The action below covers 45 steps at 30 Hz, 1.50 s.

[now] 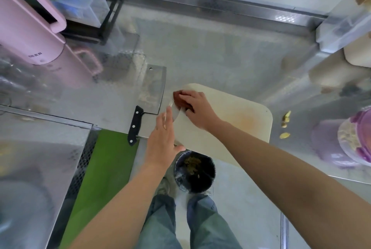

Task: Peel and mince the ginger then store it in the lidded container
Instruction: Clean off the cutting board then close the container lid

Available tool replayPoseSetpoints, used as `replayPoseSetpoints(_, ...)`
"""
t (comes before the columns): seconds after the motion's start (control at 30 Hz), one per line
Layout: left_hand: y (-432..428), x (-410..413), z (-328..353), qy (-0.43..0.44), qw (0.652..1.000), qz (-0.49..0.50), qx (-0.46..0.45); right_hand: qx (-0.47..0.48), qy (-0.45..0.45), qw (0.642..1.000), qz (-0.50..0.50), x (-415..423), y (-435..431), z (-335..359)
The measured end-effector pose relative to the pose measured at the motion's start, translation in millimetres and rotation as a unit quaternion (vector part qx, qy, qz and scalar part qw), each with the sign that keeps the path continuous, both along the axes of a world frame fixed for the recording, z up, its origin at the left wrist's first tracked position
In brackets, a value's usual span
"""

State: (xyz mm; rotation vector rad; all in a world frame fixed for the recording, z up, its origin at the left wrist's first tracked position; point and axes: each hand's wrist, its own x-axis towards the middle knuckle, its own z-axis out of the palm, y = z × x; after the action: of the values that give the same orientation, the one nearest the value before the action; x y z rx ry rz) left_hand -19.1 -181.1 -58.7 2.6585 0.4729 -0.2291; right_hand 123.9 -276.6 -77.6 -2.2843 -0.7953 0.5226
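The right hand (195, 108) has its fingers curled over a reddish-brown pad (177, 97), pressing it on the far left corner of the pale cutting board (230, 120). Its forearm reaches in from five o'clock with the wrist low. The left hand (162, 140) lies flat, fingers straight along the board's left edge, thumb at the near corner, gripping nothing. This looks like clean-up wiping, so firm strokes toward six o'clock should carry scraps down to the black bin (194, 170) below the board's overhang, with the flat hand bracing the board against sliding. A cleaver (152, 90) lies on the tabletop (220, 52) at nine o'clock of the pad, close enough to mind. Loose ginger scraps (286, 119) lie at three o'clock of the board, and the purple lidded container (353, 138) stands beyond them.
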Motion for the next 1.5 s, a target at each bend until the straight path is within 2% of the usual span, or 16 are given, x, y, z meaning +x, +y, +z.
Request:
replayPoseSetpoints(0.17,2,2,5,0.021,0.999,-0.005,0.028,0.008,0.044,0.990,0.134,-40,-27,10)
replayPoseSetpoints(0.23,3,2,3,0.010,0.999,-0.012,0.031,0.009,0.116,0.986,0.121,-46,-46,20)
replayPoseSetpoints(0.3,2,2,3,0.026,0.999,-0.016,0.044,0.051,0.164,0.985,0.032,-38,-53,27)
replayPoseSetpoints(0.4,-4,3,6,0.043,0.995,-0.019,0.084,0.059,0.028,0.995,-0.080,-14,-49,18)
replayPoseSetpoints(0.53,-5,3,4,0.061,0.990,-0.038,0.125,0.008,-0.009,1.000,-0.001,-34,-57,5)
replayPoseSetpoints(0.63,-4,1,1,0.053,0.985,-0.079,0.142,0.003,0.103,0.993,0.052,-59,-79,22)
replayPoseSetpoints(0.7,-4,-2,-2,0.045,0.987,-0.094,0.125,0.032,0.233,0.972,0.013,-56,-90,35)
replayPoseSetpoints(0.73,-5,-2,-2,0.048,0.986,-0.096,0.123,0.061,0.246,0.967,-0.025,-52,-94,37)
replayPoseSetpoints(0.83,-9,-1,-2,0.064,0.980,-0.107,0.153,0.028,0.044,0.993,-0.102,-35,-103,23)
replayPoseSetpoints(0.9,-10,0,-1,0.068,0.979,-0.109,0.161,-0.018,-0.014,0.996,-0.089,-41,-107,12)
replayPoseSetpoints(0.97,-10,2,0,0.071,0.978,-0.111,0.159,-0.011,0.013,0.999,-0.033,-60,-111,12)
replayPoseSetpoints(1.07,-10,2,1,0.072,0.979,-0.110,0.153,0.029,0.171,0.985,-0.013,-78,-122,27)
replayPoseSetpoints(1.17,-16,5,2,0.052,0.978,-0.114,0.165,0.127,0.232,0.950,-0.167,-59,-133,35)
replayPoseSetpoints(1.27,-38,17,0,0.067,0.966,-0.208,0.139,0.183,0.171,0.923,-0.293,-14,-145,43)
replayPoseSetpoints(1.37,-58,35,-3,0.116,0.960,-0.232,0.107,0.170,0.094,0.923,-0.333,36,-164,38)
replayPoseSetpoints(1.5,-65,39,-7,0.135,0.954,-0.228,0.140,-0.028,0.019,0.960,-0.278,55,-187,11)
